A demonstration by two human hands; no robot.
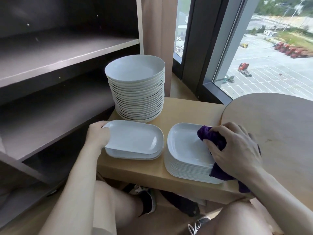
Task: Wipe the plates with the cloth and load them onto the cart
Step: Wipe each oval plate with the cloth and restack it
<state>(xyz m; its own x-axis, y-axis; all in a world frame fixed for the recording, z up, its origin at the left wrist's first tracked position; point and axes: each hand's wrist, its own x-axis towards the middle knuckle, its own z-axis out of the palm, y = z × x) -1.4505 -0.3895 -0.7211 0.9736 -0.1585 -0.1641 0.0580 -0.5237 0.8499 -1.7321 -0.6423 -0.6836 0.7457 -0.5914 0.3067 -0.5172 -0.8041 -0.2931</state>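
Dark shelved cart (67, 53) at left. Light wooden table (186, 109) carries a tall round white plate stack (137, 99) far, a rectangular white plate stack (184, 150) near right and a short rectangular plate pile (135, 141) near left. Right grip (235, 148) clenches the purple cloth (213, 138) on the top plate of the near-right stack: wiping step. Left grip (98, 136) grasps the short pile's left edge. Next, probably: finish wiping, then lift the plate left toward the cart.
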